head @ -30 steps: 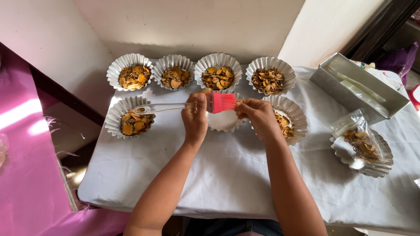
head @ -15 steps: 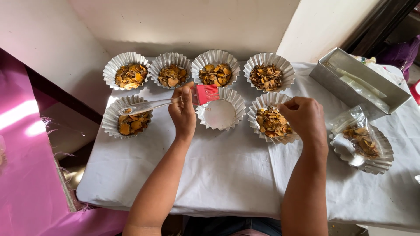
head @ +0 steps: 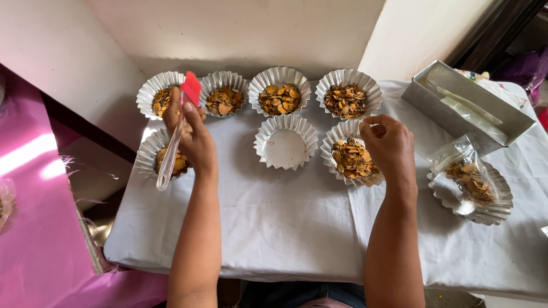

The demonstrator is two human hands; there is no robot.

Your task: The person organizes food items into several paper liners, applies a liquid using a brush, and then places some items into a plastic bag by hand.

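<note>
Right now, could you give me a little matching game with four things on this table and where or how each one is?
Things:
1. pastry brush
2. centre fluted tin
3. long metal tin
4. clear bag of flakes

Descriptions:
A. lies in a fluted tin at the table's right edge
B. holds no flakes
C. red head up, held in the left hand
D. rectangular, at the far right corner

Pairs: 1-C, 2-B, 3-D, 4-A
</note>
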